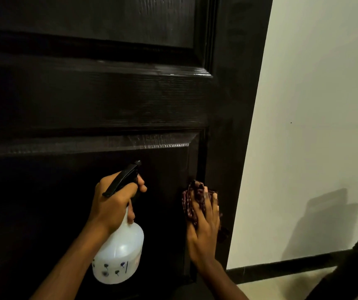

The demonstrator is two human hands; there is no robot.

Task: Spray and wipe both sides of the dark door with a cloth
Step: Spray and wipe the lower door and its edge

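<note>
We see left hand (111,204) gripping white spray bottle (119,256) at its neck, fill unclear; right hand (204,230) flat, pressing patterned cloth (192,202) on door (109,100) panel's right edge; wall (314,105) beside.

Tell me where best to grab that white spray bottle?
Grip the spray bottle at its narrow neck, coming from behind the black trigger head, as the left hand does: the round body looks too wide, and a finger reaches the trigger.

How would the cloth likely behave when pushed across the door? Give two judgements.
Probably floppy: the cloth bunches in folds under the right hand. It likely slides easily, since the door looks glossy. Probably light: the flat hand pins it.
</note>
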